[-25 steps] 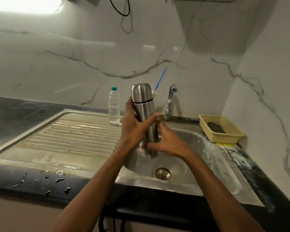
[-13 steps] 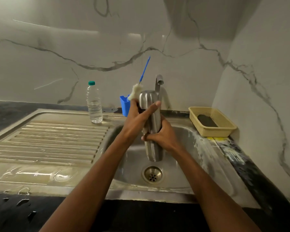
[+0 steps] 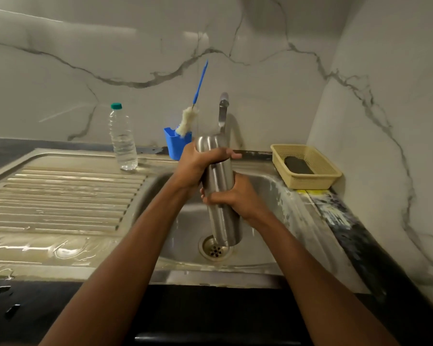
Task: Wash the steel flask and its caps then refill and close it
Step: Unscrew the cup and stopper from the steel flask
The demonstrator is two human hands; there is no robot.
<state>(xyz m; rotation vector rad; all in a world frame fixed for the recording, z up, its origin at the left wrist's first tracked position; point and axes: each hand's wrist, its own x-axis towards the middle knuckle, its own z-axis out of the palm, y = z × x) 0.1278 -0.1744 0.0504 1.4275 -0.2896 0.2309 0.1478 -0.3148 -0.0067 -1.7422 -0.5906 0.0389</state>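
The person is holding the steel flask upright above the sink basin, its base hanging just above the drain, probably so that any spill falls into the basin and not onto the worktop. The left hand is wrapping its grip round the flask's upper part, at the outer cap, while the right hand is clamping the body just below; that split suggests one hand is bracing while the other is twisting the cap off, so the washing itself is not yet begun. No water is visibly running from the tap behind the flask. Beside the tap, the bottle brush is standing head-up in a blue holder, handy for scrubbing inside. A plastic water bottle is waiting left of the holder, likely for the refill. A yellow basket is sitting right of the tap.
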